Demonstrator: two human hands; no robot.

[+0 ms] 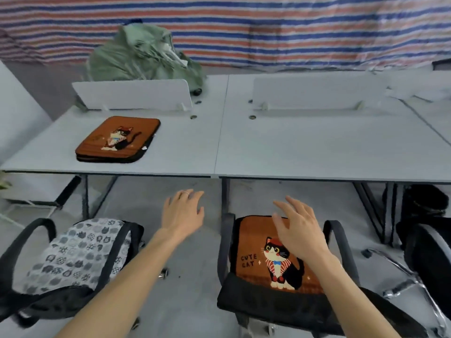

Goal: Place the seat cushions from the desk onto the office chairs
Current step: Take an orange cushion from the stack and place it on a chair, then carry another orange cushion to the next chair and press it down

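Observation:
An orange cat-print seat cushion [117,140] lies flat on the left part of the grey desk [305,147]. A second orange "CUTE CAT" cushion [258,254] rests on the seat of the black office chair [266,303] in front of me. My right hand [297,230] hovers over that cushion, fingers spread, holding nothing. My left hand [183,212] is held out between the two chairs, open and empty, with a ring on one finger. The chair at lower left [29,242] carries a grey-and-white cat-pattern cushion [75,254].
Two white divider panels [134,93] stand along the desk's back. A green bundle of fabric [139,54] sits behind the left divider. A third black chair [429,252] is at the right edge. Desk legs [225,196] stand between the chairs. A striped tarp [268,28] hangs behind.

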